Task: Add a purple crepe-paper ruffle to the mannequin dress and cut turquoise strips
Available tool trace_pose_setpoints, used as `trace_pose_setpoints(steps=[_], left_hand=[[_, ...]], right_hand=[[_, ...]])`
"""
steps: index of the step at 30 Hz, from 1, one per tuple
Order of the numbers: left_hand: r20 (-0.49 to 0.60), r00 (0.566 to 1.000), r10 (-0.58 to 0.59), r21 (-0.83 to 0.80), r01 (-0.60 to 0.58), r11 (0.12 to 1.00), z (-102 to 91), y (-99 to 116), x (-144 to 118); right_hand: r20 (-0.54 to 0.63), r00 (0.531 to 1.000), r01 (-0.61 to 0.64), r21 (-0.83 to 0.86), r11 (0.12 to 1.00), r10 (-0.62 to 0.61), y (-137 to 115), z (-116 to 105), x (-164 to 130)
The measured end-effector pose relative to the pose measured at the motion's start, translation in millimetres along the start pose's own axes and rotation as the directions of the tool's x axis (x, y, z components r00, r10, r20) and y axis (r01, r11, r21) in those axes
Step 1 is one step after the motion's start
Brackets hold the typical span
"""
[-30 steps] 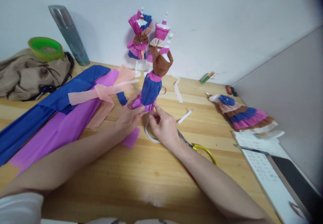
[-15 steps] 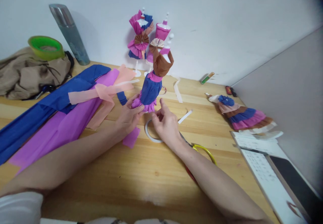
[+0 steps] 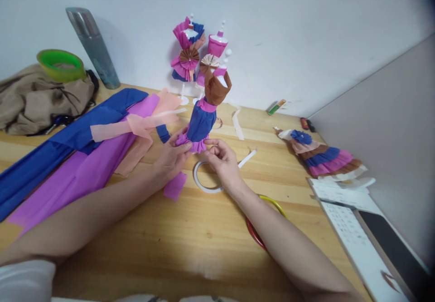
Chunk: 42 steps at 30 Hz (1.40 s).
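Crepe-paper doll dress (image 3: 203, 119), blue in the body with a pink band and a brown ruffled top, stands upright on a small mannequin near the middle of the wooden bench (image 3: 190, 243). At its base is a purple frill (image 3: 190, 144), and both hands meet there. The left hand (image 3: 169, 159) has its fingers pinched closed on the frill's left side, with a loose scrap of purple paper (image 3: 174, 186) lying just below the wrist. The right hand (image 3: 222, 161) has its thumb and forefinger closed on the frill's right edge, and its heel rests over a white tape ring (image 3: 204, 182) lying flat on the bench. Beneath the right forearm show the yellow and red loops of scissors (image 3: 268, 216). To the left lie long sheets of blue, purple and peach crepe paper (image 3: 84, 152). Behind the dress, two more dressed mannequins (image 3: 197, 57) stand against the wall. A finished layered dress (image 3: 319, 157) lies on its side to the right, well apart from the hands, near a white keyboard (image 3: 353, 234).
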<state>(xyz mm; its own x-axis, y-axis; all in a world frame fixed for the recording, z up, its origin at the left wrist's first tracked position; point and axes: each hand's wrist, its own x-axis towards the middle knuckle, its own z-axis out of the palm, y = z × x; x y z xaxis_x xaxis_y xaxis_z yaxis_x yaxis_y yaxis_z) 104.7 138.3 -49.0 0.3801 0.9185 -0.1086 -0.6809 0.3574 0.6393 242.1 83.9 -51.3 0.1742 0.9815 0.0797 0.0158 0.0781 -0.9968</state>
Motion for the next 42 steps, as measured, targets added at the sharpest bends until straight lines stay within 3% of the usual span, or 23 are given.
trace_pose_setpoints(steps=[4, 8, 12, 16, 26, 36, 42], left_hand=[[0.029, 1.000, 0.006, 0.009, -0.006, 1.000, -0.4, 1.9, 0.5], [0.021, 1.000, 0.012, 0.010, -0.013, 1.000, -0.7, 3.1, 1.9], [0.041, 0.999, 0.016, 0.010, -0.017, 1.000, -1.9, 2.2, 1.6], [0.067, 0.998, 0.015, 0.011, -0.016, 1.000, -4.9, 2.6, -1.3], [-0.022, 0.999, -0.025, -0.053, 0.024, 0.998, -14.1, 4.8, -0.4], [-0.096, 0.995, -0.041, -0.042, 0.038, 0.998, -6.4, 6.0, 2.0], [-0.056, 0.997, -0.057, -0.046, 0.055, 0.997, -6.2, 8.0, 1.3]], right_hand=[[0.072, 0.997, -0.018, 0.036, 0.999, 0.015, -3.1, 0.0, -1.2], [0.022, 1.000, -0.007, 0.047, 0.999, 0.006, -3.6, 0.4, -1.2], [0.065, 0.998, 0.001, 0.044, 0.999, -0.004, -2.5, 1.0, -0.7], [0.031, 1.000, -0.003, 0.034, 0.999, 0.002, 0.5, 0.7, -0.4], [-0.010, 0.999, -0.034, 0.053, 0.998, 0.035, 3.5, 0.3, -1.7], [0.004, 0.999, -0.054, 0.038, 0.998, 0.054, 5.4, 2.3, -2.7], [0.007, 0.998, -0.057, 0.024, 0.998, 0.057, 5.0, 2.5, -3.0]])
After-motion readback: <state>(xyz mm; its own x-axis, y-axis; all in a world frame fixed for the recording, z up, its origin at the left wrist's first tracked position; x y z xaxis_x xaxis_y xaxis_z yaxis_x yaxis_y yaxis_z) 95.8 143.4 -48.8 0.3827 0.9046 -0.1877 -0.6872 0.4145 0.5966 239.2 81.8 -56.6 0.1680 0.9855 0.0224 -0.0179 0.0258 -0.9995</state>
